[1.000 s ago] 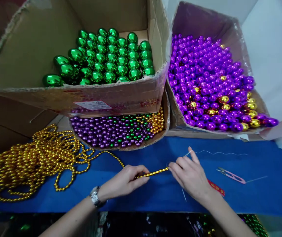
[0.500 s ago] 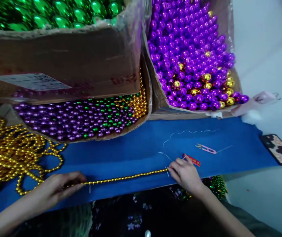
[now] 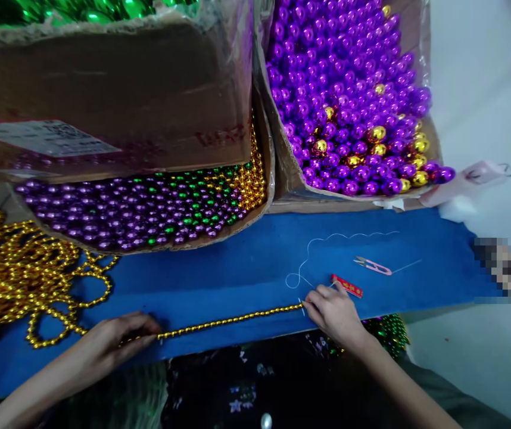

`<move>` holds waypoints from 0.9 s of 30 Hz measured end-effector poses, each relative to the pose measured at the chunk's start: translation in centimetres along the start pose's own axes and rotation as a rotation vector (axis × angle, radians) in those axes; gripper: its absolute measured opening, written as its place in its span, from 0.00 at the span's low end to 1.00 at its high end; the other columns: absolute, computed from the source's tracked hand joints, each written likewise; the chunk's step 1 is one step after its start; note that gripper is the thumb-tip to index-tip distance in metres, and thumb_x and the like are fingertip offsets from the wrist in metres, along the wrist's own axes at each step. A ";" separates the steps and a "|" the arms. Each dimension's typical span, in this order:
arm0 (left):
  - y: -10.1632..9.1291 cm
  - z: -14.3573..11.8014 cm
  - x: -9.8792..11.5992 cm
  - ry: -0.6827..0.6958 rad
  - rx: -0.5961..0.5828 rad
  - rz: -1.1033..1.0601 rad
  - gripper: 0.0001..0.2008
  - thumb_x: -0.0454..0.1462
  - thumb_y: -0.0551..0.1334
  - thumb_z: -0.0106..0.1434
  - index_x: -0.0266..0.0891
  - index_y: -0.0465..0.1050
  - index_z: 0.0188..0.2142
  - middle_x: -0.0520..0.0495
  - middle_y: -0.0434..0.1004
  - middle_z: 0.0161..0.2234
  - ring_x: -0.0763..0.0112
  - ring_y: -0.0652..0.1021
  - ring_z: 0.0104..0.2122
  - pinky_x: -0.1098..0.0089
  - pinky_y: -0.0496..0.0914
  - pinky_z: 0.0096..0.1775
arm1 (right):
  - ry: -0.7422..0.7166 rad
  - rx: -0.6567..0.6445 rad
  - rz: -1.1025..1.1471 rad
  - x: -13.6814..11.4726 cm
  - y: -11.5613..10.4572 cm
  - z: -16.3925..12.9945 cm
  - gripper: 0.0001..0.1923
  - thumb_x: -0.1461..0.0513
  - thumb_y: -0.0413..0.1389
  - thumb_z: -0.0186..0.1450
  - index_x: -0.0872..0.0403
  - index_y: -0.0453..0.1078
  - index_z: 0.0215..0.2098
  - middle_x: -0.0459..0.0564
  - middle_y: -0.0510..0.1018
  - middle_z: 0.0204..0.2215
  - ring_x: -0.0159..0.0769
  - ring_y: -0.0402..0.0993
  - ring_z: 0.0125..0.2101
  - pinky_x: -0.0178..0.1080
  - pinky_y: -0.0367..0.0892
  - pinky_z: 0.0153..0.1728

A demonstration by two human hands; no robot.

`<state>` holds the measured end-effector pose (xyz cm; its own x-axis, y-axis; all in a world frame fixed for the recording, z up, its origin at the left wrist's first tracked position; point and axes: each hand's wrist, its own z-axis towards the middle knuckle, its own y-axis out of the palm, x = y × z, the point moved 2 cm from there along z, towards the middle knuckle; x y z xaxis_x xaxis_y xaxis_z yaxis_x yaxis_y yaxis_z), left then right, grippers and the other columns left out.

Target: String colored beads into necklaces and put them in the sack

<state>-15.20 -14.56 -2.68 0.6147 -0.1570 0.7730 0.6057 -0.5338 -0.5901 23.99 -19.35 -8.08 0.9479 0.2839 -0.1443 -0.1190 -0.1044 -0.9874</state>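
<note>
A gold bead strand [image 3: 233,320] lies stretched straight along the front edge of the blue cloth [image 3: 237,268]. My left hand [image 3: 117,339] pinches the strand at its left part, where it runs on into a big gold bead pile [image 3: 18,274]. My right hand [image 3: 333,313] pinches the strand's right end, where a thin white thread [image 3: 322,244] leaves it and curls over the cloth. A small red tag [image 3: 347,286] lies just beyond my right fingers.
Pink thread snips [image 3: 374,266] lie on the cloth to the right. A low box of mixed purple, green and gold beads [image 3: 148,208] sits behind, a carton of green balls [image 3: 103,83] above it, and a carton of purple balls [image 3: 349,101] at right.
My hands have drawn apart, the left far to the left, pulling the gold strand out straight. The view dropped down and right; the thread now forms a loop by my right hand.
</note>
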 end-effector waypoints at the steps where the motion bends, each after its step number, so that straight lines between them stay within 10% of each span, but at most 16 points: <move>1: 0.1 -0.2 0.0 -0.018 0.004 0.009 0.14 0.45 0.53 0.62 0.41 0.71 0.31 0.51 0.71 0.23 0.69 0.72 0.26 0.73 0.65 0.30 | -0.008 0.001 0.005 0.1 0.2 -0.2 0.11 0.60 0.49 0.67 0.51 0.71 0.30 0.45 0.74 0.27 0.34 0.72 0.30 0.47 0.51 0.52; 27: 1.0 -1.7 -2.6 -0.159 -0.105 0.344 0.05 0.33 0.54 0.59 0.38 0.68 0.30 0.49 0.72 0.30 0.70 0.73 0.30 0.72 0.64 0.33 | -0.114 -0.048 -0.030 0.7 1.8 -1.0 0.15 0.56 0.44 0.69 0.50 0.71 0.35 0.47 0.75 0.28 0.37 0.72 0.30 0.52 0.51 0.51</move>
<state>-17.06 -16.09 -4.85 0.8483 -0.2151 0.4839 0.3011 -0.5559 -0.7748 24.79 -20.32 -9.92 0.9107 0.3940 -0.1242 -0.0744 -0.1392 -0.9875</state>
